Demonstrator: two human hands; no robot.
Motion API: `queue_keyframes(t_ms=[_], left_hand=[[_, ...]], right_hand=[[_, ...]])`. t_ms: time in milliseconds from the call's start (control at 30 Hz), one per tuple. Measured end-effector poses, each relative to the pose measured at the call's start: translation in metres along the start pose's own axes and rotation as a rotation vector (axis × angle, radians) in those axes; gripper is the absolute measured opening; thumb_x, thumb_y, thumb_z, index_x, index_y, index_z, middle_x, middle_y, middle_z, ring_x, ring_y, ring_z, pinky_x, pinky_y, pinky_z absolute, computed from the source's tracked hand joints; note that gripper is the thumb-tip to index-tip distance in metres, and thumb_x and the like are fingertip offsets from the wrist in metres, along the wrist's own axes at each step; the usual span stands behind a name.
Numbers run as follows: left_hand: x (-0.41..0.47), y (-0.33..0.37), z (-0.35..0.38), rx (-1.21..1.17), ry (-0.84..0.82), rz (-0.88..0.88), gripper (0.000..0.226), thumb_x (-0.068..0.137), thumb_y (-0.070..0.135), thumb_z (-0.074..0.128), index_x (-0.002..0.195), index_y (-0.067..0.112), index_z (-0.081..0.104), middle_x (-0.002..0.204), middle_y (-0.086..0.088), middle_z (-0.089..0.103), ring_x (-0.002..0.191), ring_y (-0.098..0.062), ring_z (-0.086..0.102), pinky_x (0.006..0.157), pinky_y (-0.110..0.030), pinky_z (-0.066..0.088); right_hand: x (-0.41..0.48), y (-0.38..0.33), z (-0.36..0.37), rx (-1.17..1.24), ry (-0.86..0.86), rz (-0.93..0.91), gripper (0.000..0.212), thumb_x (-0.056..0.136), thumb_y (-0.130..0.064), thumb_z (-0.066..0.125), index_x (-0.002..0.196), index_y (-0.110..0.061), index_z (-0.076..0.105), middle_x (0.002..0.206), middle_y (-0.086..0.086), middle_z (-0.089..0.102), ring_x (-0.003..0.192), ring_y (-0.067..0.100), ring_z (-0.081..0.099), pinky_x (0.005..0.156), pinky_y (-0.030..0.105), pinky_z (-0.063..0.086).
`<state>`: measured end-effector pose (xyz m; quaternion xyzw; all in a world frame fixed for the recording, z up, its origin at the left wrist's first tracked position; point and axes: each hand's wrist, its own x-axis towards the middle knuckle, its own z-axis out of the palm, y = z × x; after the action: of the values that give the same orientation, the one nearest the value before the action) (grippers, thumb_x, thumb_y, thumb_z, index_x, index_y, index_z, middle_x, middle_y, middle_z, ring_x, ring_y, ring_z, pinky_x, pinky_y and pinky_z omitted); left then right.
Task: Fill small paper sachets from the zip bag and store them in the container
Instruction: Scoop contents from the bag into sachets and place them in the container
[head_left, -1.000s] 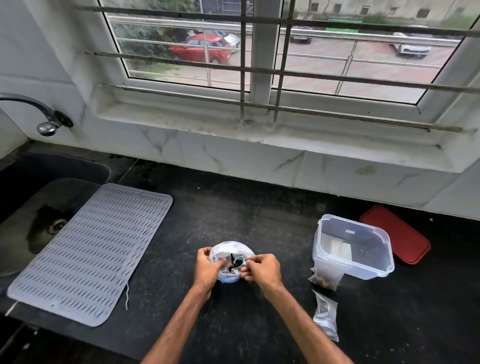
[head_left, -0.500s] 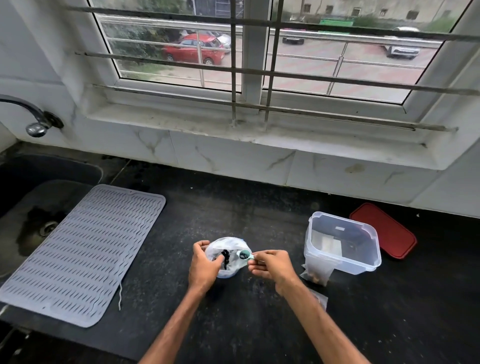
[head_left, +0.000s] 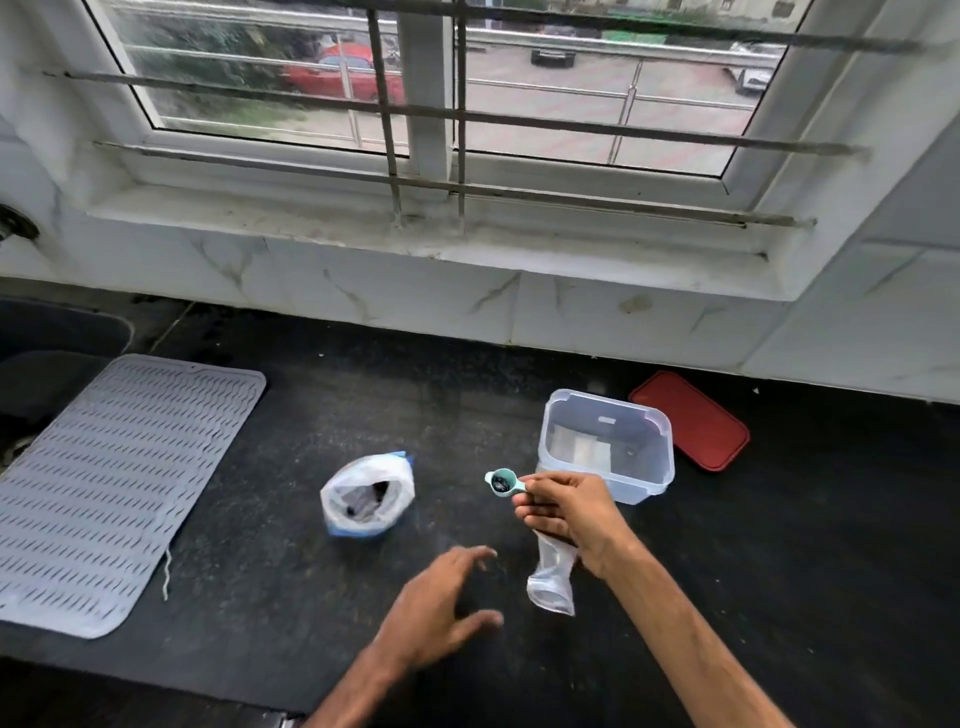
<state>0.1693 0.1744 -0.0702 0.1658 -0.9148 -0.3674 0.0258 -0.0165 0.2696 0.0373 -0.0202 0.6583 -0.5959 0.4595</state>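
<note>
So the zip bag (head_left: 368, 494) is sitting open on the black counter (head_left: 291, 415), mouth up, with some dark stuff inside, and nobody's touching it. Our right hand (head_left: 566, 512) is just to its right, pinching the handle of a little teal scoop (head_left: 503, 480) that has dark bits in the bowl. That same hand looks like it's also got a small sachet (head_left: 553, 577) tucked under the fingers, hanging down toward the counter, though it's blurry so we can't swear to exactly how it's gripped. Our left hand (head_left: 441, 603) is in front of the bag, fingers spread wide, holding nothing. The clear container (head_left: 608, 447) stands right behind the right hand, lid off, with something pale in the bottom. Its red lid (head_left: 691, 421) lies flat just behind it. Way off left there's a grey ribbed mat (head_left: 114, 483) next to the sink (head_left: 52, 343).
</note>
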Motion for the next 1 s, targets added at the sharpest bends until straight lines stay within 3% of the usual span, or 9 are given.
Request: queue_keyframes(t_ms=[100, 233, 333, 433, 667, 733, 833, 933, 1000], left_hand=[[0.008, 0.021, 0.027, -0.102, -0.001, -0.116, 0.063, 0.075, 0.064, 0.066, 0.129, 0.037, 0.047, 0.112, 0.024, 0.059, 0.101, 0.010, 0.055, 0.090, -0.011, 0.044], [0.029, 0.051, 0.044, -0.114, 0.141, -0.201, 0.016, 0.082, 0.042, 0.065, 0.090, 0.030, 0.058, 0.077, 0.022, 0.064, 0.071, 0.005, 0.059, 0.069, -0.021, 0.050], [0.042, 0.067, 0.043, -0.094, 0.286, -0.338, 0.019, 0.082, 0.040, 0.066, 0.073, 0.024, 0.060, 0.067, 0.014, 0.066, 0.061, 0.000, 0.061, 0.061, -0.023, 0.050], [0.056, 0.087, 0.037, -0.009, 0.337, -0.422, 0.028, 0.083, 0.040, 0.064, 0.064, 0.020, 0.057, 0.068, 0.005, 0.069, 0.062, -0.006, 0.062, 0.060, -0.023, 0.043], [0.073, 0.118, 0.030, 0.016, 0.253, -0.532, 0.030, 0.083, 0.039, 0.062, 0.062, 0.019, 0.053, 0.067, -0.001, 0.065, 0.074, -0.018, 0.066, 0.063, -0.026, 0.041], [0.073, 0.122, 0.032, 0.008, 0.229, -0.546, 0.032, 0.083, 0.040, 0.062, 0.060, 0.019, 0.052, 0.061, 0.002, 0.058, 0.074, -0.018, 0.066, 0.063, -0.026, 0.041], [0.072, 0.124, 0.035, -0.075, 0.168, -0.572, 0.033, 0.081, 0.043, 0.062, 0.059, 0.020, 0.057, 0.059, 0.003, 0.065, 0.063, -0.012, 0.068, 0.065, -0.029, 0.054], [0.070, 0.128, 0.036, -0.169, 0.149, -0.580, 0.032, 0.083, 0.039, 0.062, 0.058, 0.019, 0.059, 0.054, 0.004, 0.066, 0.051, -0.010, 0.067, 0.061, -0.029, 0.056], [0.069, 0.131, 0.036, -0.239, 0.156, -0.586, 0.031, 0.086, 0.033, 0.063, 0.059, 0.018, 0.058, 0.053, 0.004, 0.066, 0.049, -0.013, 0.068, 0.056, -0.027, 0.054]], right_hand=[[-0.010, -0.001, -0.024, -0.022, 0.014, -0.018, 0.012, 0.093, -0.001, 0.058, 0.091, 0.001, 0.070, 0.078, 0.017, 0.073, 0.063, 0.020, 0.069, 0.062, 0.024, 0.058], [-0.023, 0.003, -0.055, -0.050, 0.010, -0.035, 0.012, 0.093, -0.001, 0.058, 0.096, 0.003, 0.069, 0.079, 0.018, 0.074, 0.064, 0.020, 0.069, 0.061, 0.024, 0.058], [-0.030, 0.005, -0.071, -0.074, -0.001, -0.036, 0.013, 0.093, -0.004, 0.060, 0.099, 0.000, 0.070, 0.082, 0.017, 0.075, 0.069, 0.020, 0.071, 0.063, 0.026, 0.057], [-0.037, 0.007, -0.085, -0.086, -0.021, -0.061, 0.012, 0.093, -0.004, 0.060, 0.097, 0.000, 0.070, 0.083, 0.018, 0.074, 0.070, 0.022, 0.071, 0.066, 0.028, 0.059], [-0.048, 0.015, -0.103, -0.250, -0.049, -0.125, 0.013, 0.093, -0.004, 0.060, 0.095, -0.005, 0.072, 0.078, 0.014, 0.075, 0.073, 0.025, 0.072, 0.070, 0.032, 0.060], [-0.045, 0.020, -0.107, -0.370, -0.005, -0.169, 0.014, 0.092, -0.004, 0.060, 0.092, -0.008, 0.073, 0.074, 0.011, 0.074, 0.069, 0.021, 0.072, 0.070, 0.033, 0.061], [-0.038, 0.029, -0.113, -0.689, 0.053, -0.337, 0.014, 0.089, -0.013, 0.062, 0.092, -0.019, 0.074, 0.072, -0.002, 0.074, 0.066, 0.008, 0.071, 0.066, 0.026, 0.060], [-0.031, 0.038, -0.119, -1.091, 0.087, -0.646, 0.016, 0.084, -0.019, 0.067, 0.096, -0.028, 0.071, 0.082, -0.008, 0.074, 0.076, 0.010, 0.069, 0.068, 0.029, 0.058], [-0.026, 0.046, -0.122, -1.374, 0.075, -0.907, 0.029, 0.068, -0.014, 0.082, 0.088, -0.030, 0.070, 0.072, -0.010, 0.070, 0.065, 0.012, 0.064, 0.052, 0.026, 0.055]])
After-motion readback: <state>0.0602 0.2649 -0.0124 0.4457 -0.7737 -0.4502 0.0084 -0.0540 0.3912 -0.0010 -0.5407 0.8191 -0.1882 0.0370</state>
